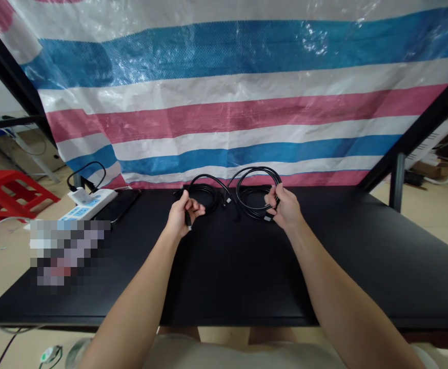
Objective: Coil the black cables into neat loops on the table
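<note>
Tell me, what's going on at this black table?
A person is handling black cables with both bare hands. The left hand holds a cable plug, while the right hand grips a looped cable, raised a little above the table. Another coil lies just behind the left hand. Off to the person's left sits a white power strip, and a striped sheet hangs behind everything.

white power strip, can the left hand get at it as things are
Probably yes: only a flat dark object seems to lie between the left hand and the power strip, though that hand holds a cable end.
</note>
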The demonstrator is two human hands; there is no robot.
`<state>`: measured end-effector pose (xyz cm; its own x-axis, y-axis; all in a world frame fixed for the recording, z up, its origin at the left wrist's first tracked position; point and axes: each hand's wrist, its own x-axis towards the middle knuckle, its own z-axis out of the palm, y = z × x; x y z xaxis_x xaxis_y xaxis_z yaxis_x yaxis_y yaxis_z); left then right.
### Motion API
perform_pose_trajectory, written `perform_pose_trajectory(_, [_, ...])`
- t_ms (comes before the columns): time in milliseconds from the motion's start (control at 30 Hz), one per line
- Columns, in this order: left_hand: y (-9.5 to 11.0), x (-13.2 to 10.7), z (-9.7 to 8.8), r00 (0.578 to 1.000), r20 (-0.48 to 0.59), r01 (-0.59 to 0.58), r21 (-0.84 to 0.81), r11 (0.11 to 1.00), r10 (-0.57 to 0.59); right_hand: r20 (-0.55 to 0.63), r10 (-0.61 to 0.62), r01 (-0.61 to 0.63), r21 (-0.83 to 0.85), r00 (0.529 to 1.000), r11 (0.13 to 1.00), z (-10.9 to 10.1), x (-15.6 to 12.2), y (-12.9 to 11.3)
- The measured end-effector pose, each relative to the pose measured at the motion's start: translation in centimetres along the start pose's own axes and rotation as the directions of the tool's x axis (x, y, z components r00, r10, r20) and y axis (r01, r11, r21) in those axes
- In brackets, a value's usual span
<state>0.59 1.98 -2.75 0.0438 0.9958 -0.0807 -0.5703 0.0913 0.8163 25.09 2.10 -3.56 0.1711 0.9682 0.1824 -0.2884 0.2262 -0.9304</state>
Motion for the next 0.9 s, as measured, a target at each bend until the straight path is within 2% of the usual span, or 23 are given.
perform_pose_trajectory(100, [-0.9,0.2,0.3,0.998,-0.043,-0.047,-0.014,0.999,0.046,0.145,0.052,-0.058,0.034,0.988,0.998,0.7,-0.6,-0.2])
perform_pose_trajectory(167, [-1.6,0.1,0.7,0.997,-0.065,-0.038,-0.018,0.999,0.037,0.222,0.071,-0.082,0.040,0.972,0.996,1.3,-1.0,0.0])
perform_pose_trajectory(333, [-3.0,-0.8,2.1,0.992,0.010,0.123,-0.105,0.987,-0.123,0.342,0.062,-0.088,0.060,0.938,0.994,3.1,-2.0,0.9])
perform_pose_trajectory(400, [-3.2,-1.1,2.5,0.990,-0.027,0.133,-0.157,0.979,-0.139,0.354,0.016,-0.050,0.086,0.935,0.995,3.9,-2.5,1.3])
perform_pose_trajectory(533, [-3.6,-1.3,3.1,0.977,-0.183,0.069,-0.231,0.971,-0.113,0.372,-0.048,0.014,0.094,0.927,0.996,5.4,-3.2,2.1])
perform_pose_trajectory(633, [-4.0,-1.1,3.3,0.956,-0.278,0.034,-0.201,0.979,-0.091,0.337,-0.001,0.002,-0.003,0.941,1.000,6.2,-3.6,2.6])
perform_pose_trajectory(700, [-4.2,-1.1,3.3,0.957,-0.287,0.001,-0.172,0.985,-0.051,0.264,0.031,-0.020,-0.044,0.964,0.999,6.4,-3.7,2.8])
perform_pose_trajectory(800, [-4.2,-1.2,3.2,0.978,-0.206,-0.055,-0.149,0.987,0.024,0.162,0.054,-0.058,0.018,0.985,0.998,6.1,-3.2,2.7])
perform_pose_trajectory(900, [-3.9,-1.4,3.3,0.991,-0.126,-0.067,-0.142,0.988,0.050,0.075,0.075,-0.085,0.134,0.994,0.987,5.4,-2.5,2.1])
